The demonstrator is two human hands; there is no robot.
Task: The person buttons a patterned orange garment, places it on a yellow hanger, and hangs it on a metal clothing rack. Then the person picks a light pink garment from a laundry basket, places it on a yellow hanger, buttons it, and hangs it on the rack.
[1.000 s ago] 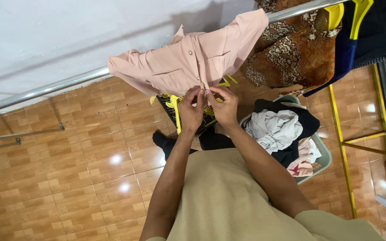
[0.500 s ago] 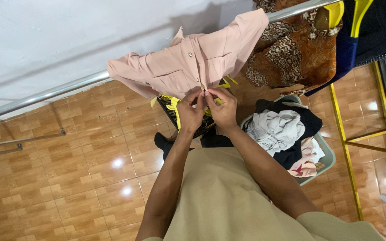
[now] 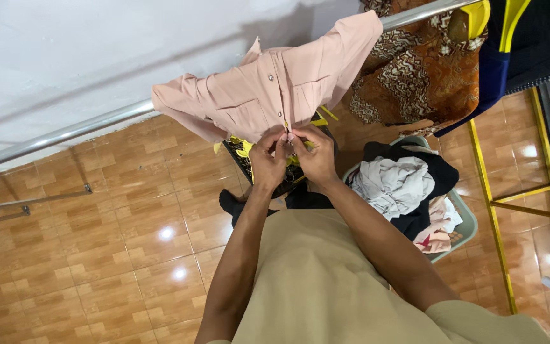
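A pale pink button-front shirt (image 3: 268,95) hangs from a metal rail (image 3: 65,135) against the white wall. Both hands meet at its lower front edge: the left hand (image 3: 267,159) and right hand (image 3: 316,153) each pinch the fabric at the placket, fingertips touching. Below them sits a basket (image 3: 463,229) holding crumpled clothes (image 3: 393,185). A brown patterned garment (image 3: 408,70) hangs just beside the shirt.

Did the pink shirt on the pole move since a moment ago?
No. The pink shirt hangs at the same spot on the metal pole, beside the brown patterned cloth, both hands at its buttons.
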